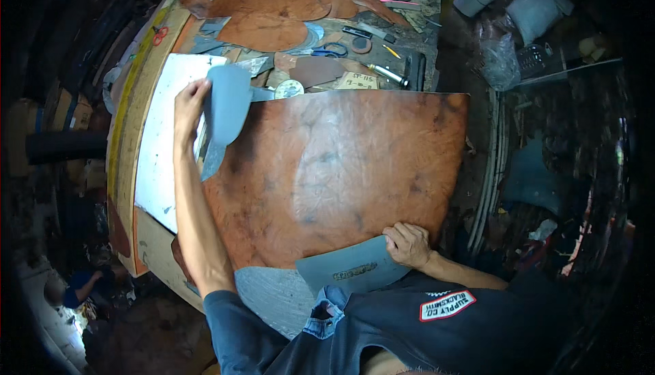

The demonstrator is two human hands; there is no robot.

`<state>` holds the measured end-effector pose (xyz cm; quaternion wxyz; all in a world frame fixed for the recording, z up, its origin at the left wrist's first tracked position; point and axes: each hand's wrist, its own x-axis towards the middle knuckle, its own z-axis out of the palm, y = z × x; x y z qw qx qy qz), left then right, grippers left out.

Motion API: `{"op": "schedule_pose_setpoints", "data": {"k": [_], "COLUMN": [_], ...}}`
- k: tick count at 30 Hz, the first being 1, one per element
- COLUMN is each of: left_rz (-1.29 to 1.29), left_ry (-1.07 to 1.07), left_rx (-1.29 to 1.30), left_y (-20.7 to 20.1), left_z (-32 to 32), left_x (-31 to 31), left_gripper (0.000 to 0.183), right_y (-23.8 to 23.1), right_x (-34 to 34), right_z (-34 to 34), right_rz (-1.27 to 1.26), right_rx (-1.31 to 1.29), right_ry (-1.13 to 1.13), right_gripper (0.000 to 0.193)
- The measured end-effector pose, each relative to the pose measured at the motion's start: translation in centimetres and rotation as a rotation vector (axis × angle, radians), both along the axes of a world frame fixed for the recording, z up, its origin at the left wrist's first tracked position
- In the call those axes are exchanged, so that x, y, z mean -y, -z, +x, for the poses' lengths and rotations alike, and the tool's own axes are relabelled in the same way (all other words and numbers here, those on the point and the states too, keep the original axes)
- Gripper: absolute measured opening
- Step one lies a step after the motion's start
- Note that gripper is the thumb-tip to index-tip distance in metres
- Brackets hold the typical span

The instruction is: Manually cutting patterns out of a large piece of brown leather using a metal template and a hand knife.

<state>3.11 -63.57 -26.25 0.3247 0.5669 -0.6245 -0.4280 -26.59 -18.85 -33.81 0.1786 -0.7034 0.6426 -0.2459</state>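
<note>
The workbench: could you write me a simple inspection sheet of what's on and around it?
Surface: wooden bench, largely covered by a mottled brown leather sheet.
Job's things: curved blue-grey piece, raised; flat grey sheet at the near edge.
Clutter: blue-handled scissors, yellow pencil, round tape roll, leather scraps.
Fingers: the left hand pinches the curved piece; the right hand touches the grey sheet's corner, grip unclear.
Cables: none certain; pale lines right of the bench could be pipes.
Surroundings: dim; clear plastic bag at right, another person lower left.
</note>
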Motion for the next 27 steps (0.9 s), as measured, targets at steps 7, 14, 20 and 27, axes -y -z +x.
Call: {"op": "schedule_pose_setpoints", "data": {"k": [7,14,20,27], "left_rz": [0.078,0.024,0.462,0.498], "left_ry": [-0.118,-0.244,-0.436,-0.612], "left_rx": [-0.231,0.81,0.832,0.774], "left_y": [5.4,13.5,14.7,15.3], "left_z": [-4.8,23.5,35.5,38.5], "left_x": [-0.7,-15.3,-28.1,-27.8], "left_gripper": [0.036,0.054,0.1,0.106], "right_y": [-0.3,-2.2,0.4,-2.6], "right_x": [0.3,9.7,18.4,20.4], "right_z": [-0.3,-10.4,-26.3,-26.1], "right_rz": [0.057,0.098,0.226,0.388], "right_rx": [0.098,0.058,-0.177,-0.13], "right_ry": [-0.018,0.258,0.19,0.027], "right_gripper": [0.008,0.036,0.057,0.036]}}
